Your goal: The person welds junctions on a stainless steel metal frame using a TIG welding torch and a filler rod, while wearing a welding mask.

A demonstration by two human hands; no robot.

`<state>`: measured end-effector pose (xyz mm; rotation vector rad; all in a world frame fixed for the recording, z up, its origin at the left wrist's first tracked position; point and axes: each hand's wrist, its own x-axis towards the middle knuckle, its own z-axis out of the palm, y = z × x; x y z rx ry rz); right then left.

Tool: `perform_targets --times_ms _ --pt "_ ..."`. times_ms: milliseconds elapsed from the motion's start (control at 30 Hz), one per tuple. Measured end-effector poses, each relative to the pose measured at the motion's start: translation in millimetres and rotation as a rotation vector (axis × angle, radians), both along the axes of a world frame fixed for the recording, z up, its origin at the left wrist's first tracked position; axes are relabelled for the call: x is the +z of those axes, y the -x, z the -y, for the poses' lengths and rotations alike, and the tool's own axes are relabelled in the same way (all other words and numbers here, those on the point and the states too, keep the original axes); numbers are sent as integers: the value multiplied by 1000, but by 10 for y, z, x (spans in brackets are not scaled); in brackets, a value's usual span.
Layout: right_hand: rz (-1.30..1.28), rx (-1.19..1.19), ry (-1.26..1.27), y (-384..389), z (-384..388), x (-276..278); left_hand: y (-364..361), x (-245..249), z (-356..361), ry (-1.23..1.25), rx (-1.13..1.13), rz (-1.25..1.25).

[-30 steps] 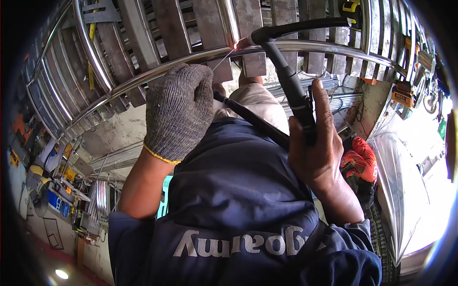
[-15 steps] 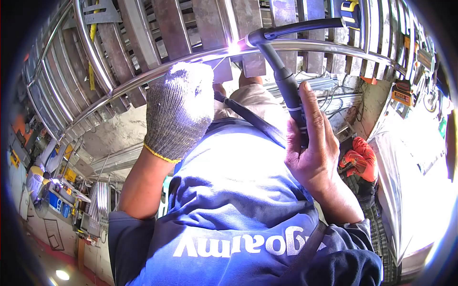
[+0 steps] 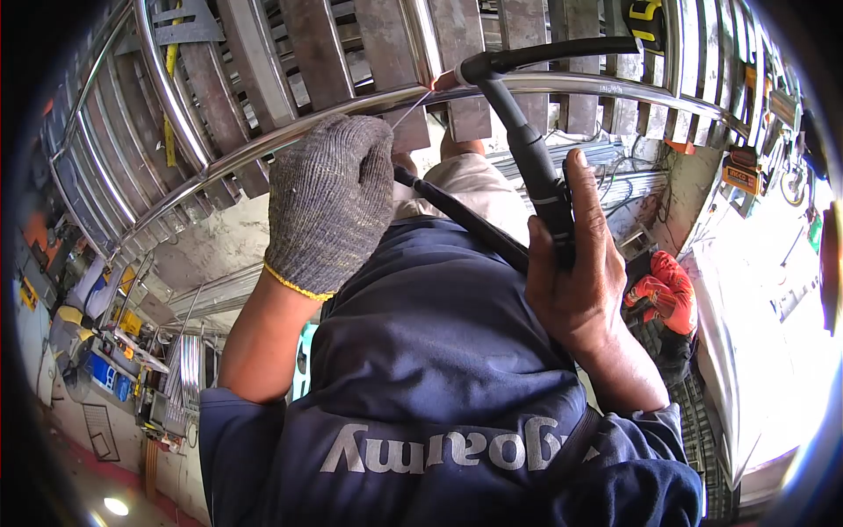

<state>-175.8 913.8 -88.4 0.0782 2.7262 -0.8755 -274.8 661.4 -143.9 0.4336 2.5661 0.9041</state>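
My left hand [image 3: 332, 206], in a grey knitted glove with a yellow hem, is closed around a thin filler rod [image 3: 411, 111]. The rod's far end reaches the joint where an upright metal tube [image 3: 420, 44] meets a long curved tube [image 3: 351, 107]. In my bare right hand [image 3: 580, 272] is a black TIG welding torch [image 3: 531, 158], its index finger stretched along the handle. The torch's pinkish nozzle [image 3: 445, 81] is close to that same joint; whether it touches cannot be made out. No arc glows at the tip.
Flat metal bars [image 3: 320, 53] form a slatted work surface under the tubes. A tape measure [image 3: 645, 22] and a metal square [image 3: 189, 25] lie on it. A black cable [image 3: 465, 220] crosses my lap. Red gloves [image 3: 663, 294] are at the right, tools and a blue container [image 3: 104, 373] at the left.
The bright welding arc at the joint has gone out, and the glare on my glove and shirt has faded. The torch and my right hand have shifted very slightly right.
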Motion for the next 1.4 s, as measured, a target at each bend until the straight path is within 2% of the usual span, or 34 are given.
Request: perform_targets --times_ms 233,333,400,467,633,767,900,967,1100,1200,1233,1367,1400 --pt "31 11 -44 -23 79 22 9 11 -6 -18 10 17" --pt "39 12 -53 -40 102 30 31 -48 60 88 -165 -41" --pt "25 -4 -33 -48 99 29 20 -38 47 19 -74 37" --pt "-53 -64 1 -92 106 -18 9 -9 16 -52 32 115" --pt "-167 -109 -63 -267 194 56 33 -89 148 -35 -63 -59" --pt "-215 -195 -69 -428 370 177 115 -63 227 -90 -116 -4" --pt "-179 -390 -26 -550 469 256 128 -178 278 -142 -77 62" --pt "-212 -403 -97 -646 444 212 132 -191 292 -78 -145 -1" --pt "-246 -423 -40 -678 483 246 86 -172 301 -35 -160 -107" --pt "-138 -428 -6 -705 467 347 36 -217 304 -19 -202 -268" --pt "-183 -395 -3 -730 435 310 38 -222 307 -4 -220 -328" --pt "-104 -409 39 -755 420 503 88 -217 328 -13 -195 -451" --pt "-214 -368 -6 -801 401 440 128 -260 336 -7 -186 -428"
